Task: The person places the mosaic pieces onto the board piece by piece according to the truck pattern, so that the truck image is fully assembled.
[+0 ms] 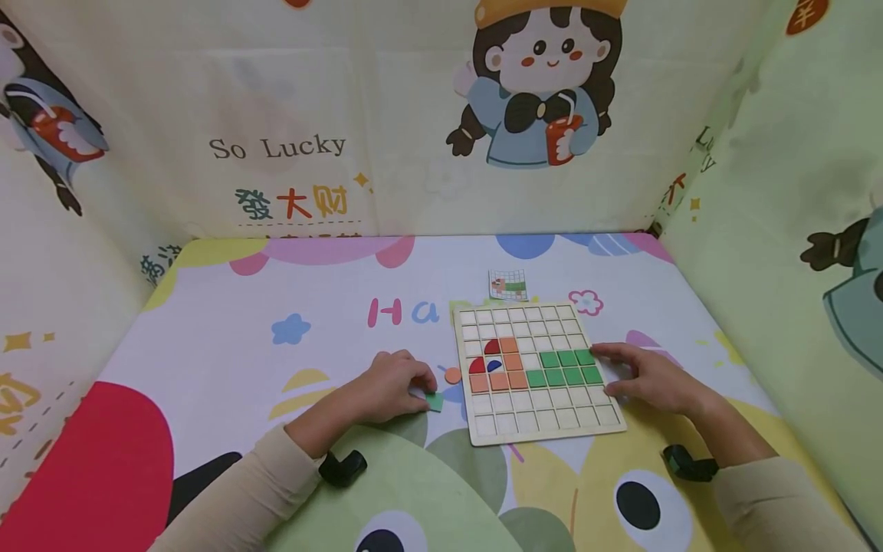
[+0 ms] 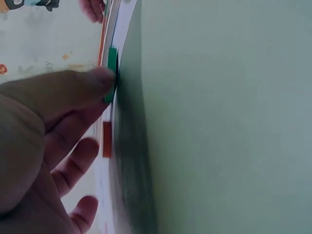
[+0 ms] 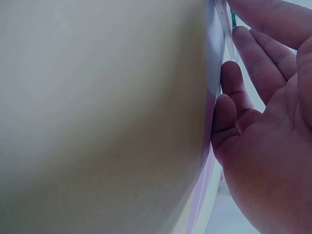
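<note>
My left hand (image 1: 398, 387) pinches a small green square tile (image 1: 434, 402) between thumb and index finger, low over the tabletop left of the grid board. The left wrist view shows this green tile (image 2: 112, 73) edge-on at the thumb tip. The wooden grid board (image 1: 548, 438) holds rows of green tiles (image 1: 573, 376), several orange tiles (image 1: 516, 379), two red rounded pieces (image 1: 477, 366) and a blue half-round piece (image 1: 494, 366). At the board's right edge is my right hand (image 1: 651, 379), thumb and index finger extended against it; its other fingers (image 3: 232, 80) are loosely bent.
An orange round piece (image 1: 452, 376) lies between my left hand and the board. Behind the board is a small card (image 1: 507, 284) printed with a coloured grid pattern. Printed cloth (image 1: 407, 115) walls in the back and sides of the table.
</note>
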The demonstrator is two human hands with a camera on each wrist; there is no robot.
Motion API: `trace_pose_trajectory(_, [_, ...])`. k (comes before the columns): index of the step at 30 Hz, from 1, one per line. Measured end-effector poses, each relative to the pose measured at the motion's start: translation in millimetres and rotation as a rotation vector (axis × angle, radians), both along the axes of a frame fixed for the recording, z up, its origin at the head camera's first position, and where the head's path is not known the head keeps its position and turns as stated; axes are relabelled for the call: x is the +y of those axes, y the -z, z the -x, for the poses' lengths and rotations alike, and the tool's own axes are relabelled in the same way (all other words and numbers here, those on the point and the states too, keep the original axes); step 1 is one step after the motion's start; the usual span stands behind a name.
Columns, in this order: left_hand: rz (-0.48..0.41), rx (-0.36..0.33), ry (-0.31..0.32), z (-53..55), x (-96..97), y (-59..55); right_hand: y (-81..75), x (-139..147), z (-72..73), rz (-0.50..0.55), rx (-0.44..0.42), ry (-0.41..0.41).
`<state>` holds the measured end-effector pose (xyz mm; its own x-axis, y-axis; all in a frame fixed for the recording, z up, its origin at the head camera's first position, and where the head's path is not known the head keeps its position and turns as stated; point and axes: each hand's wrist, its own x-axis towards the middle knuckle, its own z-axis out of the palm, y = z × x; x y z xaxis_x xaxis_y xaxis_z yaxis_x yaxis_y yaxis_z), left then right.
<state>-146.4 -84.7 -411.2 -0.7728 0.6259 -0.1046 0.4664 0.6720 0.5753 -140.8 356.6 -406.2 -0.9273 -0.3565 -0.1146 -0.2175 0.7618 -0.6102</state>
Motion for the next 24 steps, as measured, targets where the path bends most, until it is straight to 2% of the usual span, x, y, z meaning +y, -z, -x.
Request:
trace_pose_trajectory(9, [-0.046,-0.056,0.01,0.5,3.6,-7.7,-0.2,0,0.0,0.003,-0.002,-0.004])
trace_pose_trajectory(17, [-0.086,-0.035,0.02,1.0,14.4,-13.2,-0.6,-1,-0.4,0.025,-0.02,0.006])
trace_pose_trajectory(20, [-0.104,-0.034,0.014,2.1,20.3,-13.2,-0.8,-2,-0.6,0.027,-0.023,0.009])
trace_pose_trajectory(24, [-0.099,-0.044,-0.025,3.2,27.8,-11.3,-1.5,-2,-0.9,0.019,-0.02,0.009])
